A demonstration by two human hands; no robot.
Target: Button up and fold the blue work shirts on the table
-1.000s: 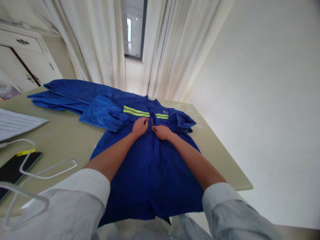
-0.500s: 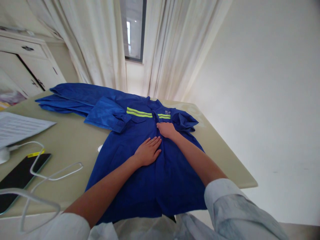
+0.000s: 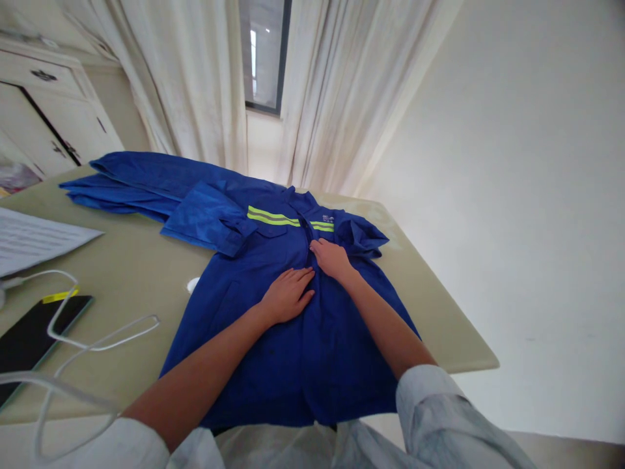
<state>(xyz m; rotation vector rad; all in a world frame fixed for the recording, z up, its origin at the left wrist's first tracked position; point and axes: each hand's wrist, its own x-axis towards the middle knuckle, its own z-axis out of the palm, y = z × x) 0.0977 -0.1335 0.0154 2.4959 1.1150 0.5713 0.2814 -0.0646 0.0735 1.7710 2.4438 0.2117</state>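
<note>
Head view: a blue work jacket lies front-up and spread flat on a beige table, with its hem at the near edge and its collar pointing away. A yellow-green reflective stripe runs across the jacket's chest.

The left hand lies palm-down on the middle of the jacket, just left of the front closure. Its fingers are stretched out and close together, so its grip is fully open and holds nothing. The right hand rests on the closure a little nearer the collar, just below the stripe. Its fingers are bent onto the cloth, and I cannot tell whether its grip pinches the fabric or only presses on it. The two hands are near each other but not touching.

Beyond the jacket's left shoulder lies a second blue garment, which touches the jacket's folded sleeve. Well to the left of the jacket are a printed sheet of paper, a dark phone and a looping white cable. A small white object sits just beside the jacket's left edge. Cream curtains hang behind the jacket on either side of a window.
</note>
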